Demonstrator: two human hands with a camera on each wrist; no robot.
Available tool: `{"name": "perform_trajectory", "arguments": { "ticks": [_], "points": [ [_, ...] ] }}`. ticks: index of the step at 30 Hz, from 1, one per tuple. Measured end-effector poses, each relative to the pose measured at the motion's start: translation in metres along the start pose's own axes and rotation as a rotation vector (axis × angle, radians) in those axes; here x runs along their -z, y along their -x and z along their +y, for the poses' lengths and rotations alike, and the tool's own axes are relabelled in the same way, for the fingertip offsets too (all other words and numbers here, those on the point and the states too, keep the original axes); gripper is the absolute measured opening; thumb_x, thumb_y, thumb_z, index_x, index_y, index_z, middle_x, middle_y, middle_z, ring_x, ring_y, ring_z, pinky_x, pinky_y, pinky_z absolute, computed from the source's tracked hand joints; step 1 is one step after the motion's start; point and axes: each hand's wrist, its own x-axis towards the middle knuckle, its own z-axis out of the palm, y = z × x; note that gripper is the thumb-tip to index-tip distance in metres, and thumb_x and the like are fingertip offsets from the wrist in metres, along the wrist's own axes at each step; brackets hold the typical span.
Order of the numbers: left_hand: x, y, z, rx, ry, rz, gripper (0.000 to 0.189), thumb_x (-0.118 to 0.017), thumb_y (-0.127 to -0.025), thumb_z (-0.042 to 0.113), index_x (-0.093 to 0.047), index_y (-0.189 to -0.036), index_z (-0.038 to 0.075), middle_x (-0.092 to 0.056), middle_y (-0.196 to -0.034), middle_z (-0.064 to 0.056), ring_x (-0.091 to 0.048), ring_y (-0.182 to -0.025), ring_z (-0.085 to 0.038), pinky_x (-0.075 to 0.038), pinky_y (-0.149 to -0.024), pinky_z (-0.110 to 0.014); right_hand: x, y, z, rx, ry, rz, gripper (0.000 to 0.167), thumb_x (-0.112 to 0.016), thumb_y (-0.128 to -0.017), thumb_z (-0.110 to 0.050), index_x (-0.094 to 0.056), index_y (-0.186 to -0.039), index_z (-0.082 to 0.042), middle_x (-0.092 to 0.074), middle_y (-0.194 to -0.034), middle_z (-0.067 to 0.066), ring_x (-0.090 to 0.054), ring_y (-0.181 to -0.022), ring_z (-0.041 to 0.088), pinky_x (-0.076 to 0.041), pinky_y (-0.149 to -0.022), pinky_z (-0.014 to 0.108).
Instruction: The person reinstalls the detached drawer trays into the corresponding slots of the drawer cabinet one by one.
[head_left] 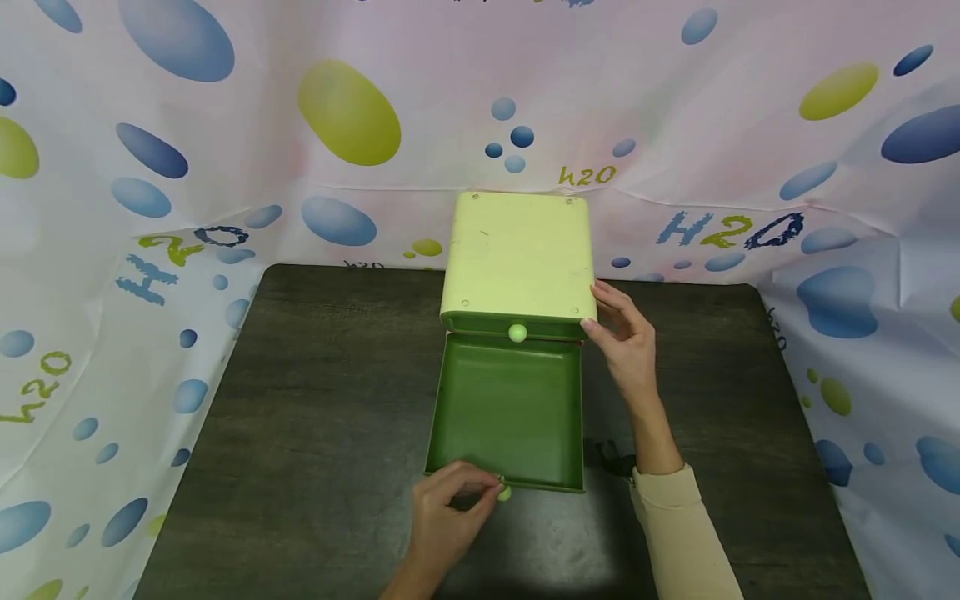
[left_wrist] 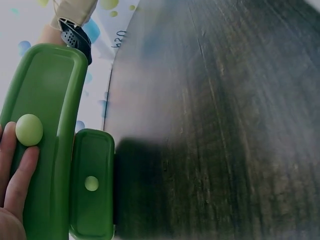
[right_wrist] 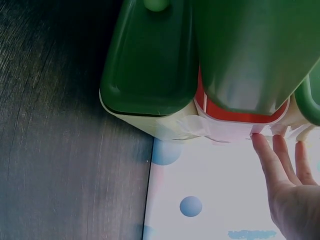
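A small drawer cabinet with a pale yellow-green top [head_left: 517,254] stands at the back of the table. Its middle drawer [head_left: 510,400], dark green and with nothing inside, is pulled far out toward me. My left hand [head_left: 453,504] is at the front of that drawer, thumb and fingertips pinching its light green round knob [left_wrist: 29,130]. Against the cabinet's right side, near the front corner, rests my right hand [head_left: 628,346], fingers extended. In the right wrist view its fingertips touch the pale side wall beside a red-lined opening [right_wrist: 240,115].
The lower drawer [right_wrist: 150,60] is closed, as is the top one, whose round knob [head_left: 517,333] shows above the open drawer. Dark wood-grain tabletop [head_left: 322,433] surrounds the cabinet. Behind hangs a white sheet [head_left: 435,108] printed with blue and green drops. A dark device [left_wrist: 75,40] sits on the right wrist.
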Motion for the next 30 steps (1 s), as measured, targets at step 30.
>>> {"name": "perform_trajectory", "arguments": {
  "ticks": [30],
  "points": [
    [0.0,-0.003,-0.043,-0.001,-0.014,-0.021,0.022,-0.081,-0.077,-0.007,-0.075,-0.091,0.008,-0.071,-0.083,-0.004,-0.072,-0.073,-0.012,-0.058,-0.064,-0.022,-0.002,0.0,-0.001,0.002,0.054,0.019,0.047,-0.065,-0.088,0.016,-0.057,-0.133,0.009,-0.048,-0.144,0.021,-0.054,-0.124,0.034,-0.055,-0.089,0.029]
  ]
}}
